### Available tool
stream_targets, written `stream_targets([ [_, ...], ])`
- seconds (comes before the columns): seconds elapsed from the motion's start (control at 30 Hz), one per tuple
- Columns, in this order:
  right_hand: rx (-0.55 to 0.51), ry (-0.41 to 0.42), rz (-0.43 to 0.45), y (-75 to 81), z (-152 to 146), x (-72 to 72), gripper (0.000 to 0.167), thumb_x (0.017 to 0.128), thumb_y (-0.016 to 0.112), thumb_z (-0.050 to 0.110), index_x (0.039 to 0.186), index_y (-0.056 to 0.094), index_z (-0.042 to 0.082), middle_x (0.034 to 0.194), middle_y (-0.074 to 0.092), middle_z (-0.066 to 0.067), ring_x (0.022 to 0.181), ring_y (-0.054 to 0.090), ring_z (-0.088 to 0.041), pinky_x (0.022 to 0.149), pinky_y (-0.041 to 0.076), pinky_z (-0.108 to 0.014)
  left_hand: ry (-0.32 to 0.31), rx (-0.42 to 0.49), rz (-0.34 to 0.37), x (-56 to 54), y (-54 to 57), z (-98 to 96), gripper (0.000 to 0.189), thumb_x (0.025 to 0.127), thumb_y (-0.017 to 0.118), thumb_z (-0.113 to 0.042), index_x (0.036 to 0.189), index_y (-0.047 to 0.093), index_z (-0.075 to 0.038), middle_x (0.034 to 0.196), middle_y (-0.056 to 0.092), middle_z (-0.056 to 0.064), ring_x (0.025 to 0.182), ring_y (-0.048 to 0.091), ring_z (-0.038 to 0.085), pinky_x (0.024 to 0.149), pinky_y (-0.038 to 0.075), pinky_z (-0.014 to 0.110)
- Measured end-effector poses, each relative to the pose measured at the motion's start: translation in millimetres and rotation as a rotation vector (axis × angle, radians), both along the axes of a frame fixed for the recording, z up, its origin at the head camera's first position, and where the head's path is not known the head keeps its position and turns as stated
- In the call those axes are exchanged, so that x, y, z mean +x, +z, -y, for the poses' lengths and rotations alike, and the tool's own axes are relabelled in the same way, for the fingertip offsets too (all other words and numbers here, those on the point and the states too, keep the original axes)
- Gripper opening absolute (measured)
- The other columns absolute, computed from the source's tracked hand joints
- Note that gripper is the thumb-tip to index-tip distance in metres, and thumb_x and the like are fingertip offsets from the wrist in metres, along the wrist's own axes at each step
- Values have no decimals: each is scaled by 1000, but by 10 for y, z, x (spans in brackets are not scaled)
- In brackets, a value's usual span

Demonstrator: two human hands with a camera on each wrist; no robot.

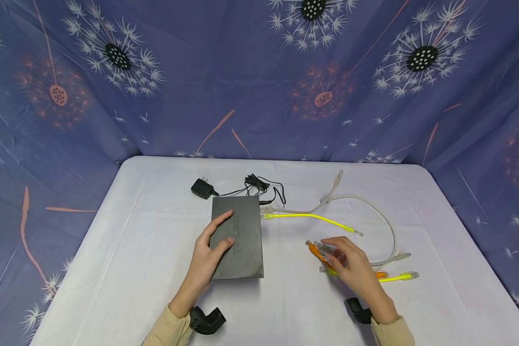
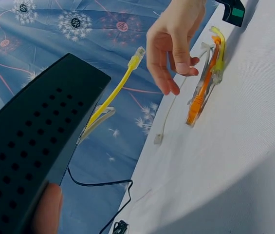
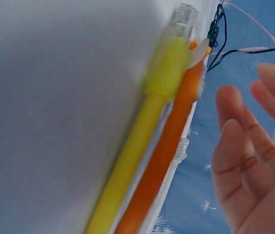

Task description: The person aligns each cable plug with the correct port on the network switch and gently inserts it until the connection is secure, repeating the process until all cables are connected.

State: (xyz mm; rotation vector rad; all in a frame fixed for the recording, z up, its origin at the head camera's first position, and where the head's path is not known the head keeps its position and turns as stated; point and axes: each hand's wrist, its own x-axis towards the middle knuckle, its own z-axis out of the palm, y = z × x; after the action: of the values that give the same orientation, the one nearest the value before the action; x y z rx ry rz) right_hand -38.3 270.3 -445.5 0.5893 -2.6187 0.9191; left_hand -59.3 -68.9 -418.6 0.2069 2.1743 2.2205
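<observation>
My left hand (image 1: pixel 212 245) grips a dark grey network switch (image 1: pixel 248 259) marked TP-LINK, thumb and one finger on its top. A fingertip shows at its edge beside the vent holes in the left wrist view. A yellow network cable (image 1: pixel 307 215) and a grey one (image 1: pixel 291 211) sit plugged into its right side. My right hand (image 1: pixel 352 266) hovers with loosely bent fingers over loose cables, holding nothing. Beneath it lie an orange cable (image 2: pixel 205 87), a yellow cable (image 3: pixel 142 141) and grey cable ends, partly hidden by the hand in the head view.
A black power adapter (image 1: pixel 202 189) and its bundled cord (image 1: pixel 256 181) lie behind the switch. A grey cable (image 1: pixel 387 218) loops across the right half of the white table (image 1: pixel 125 254). A dandelion-patterned curtain (image 1: pixel 242 72) hangs along the back and sides.
</observation>
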Motion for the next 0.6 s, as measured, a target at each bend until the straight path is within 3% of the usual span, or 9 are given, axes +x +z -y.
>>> stream_targets([
  [0.6, 39, -86, 69, -40, -9, 8, 41, 72, 77, -9, 110, 67, 4, 96, 63, -7, 66, 48, -4, 53, 44, -22, -3, -9, -4, -8, -18, 3, 57, 88, 57, 0, 139, 51, -24, 147, 39, -1, 136, 27, 21, 103, 23, 51],
])
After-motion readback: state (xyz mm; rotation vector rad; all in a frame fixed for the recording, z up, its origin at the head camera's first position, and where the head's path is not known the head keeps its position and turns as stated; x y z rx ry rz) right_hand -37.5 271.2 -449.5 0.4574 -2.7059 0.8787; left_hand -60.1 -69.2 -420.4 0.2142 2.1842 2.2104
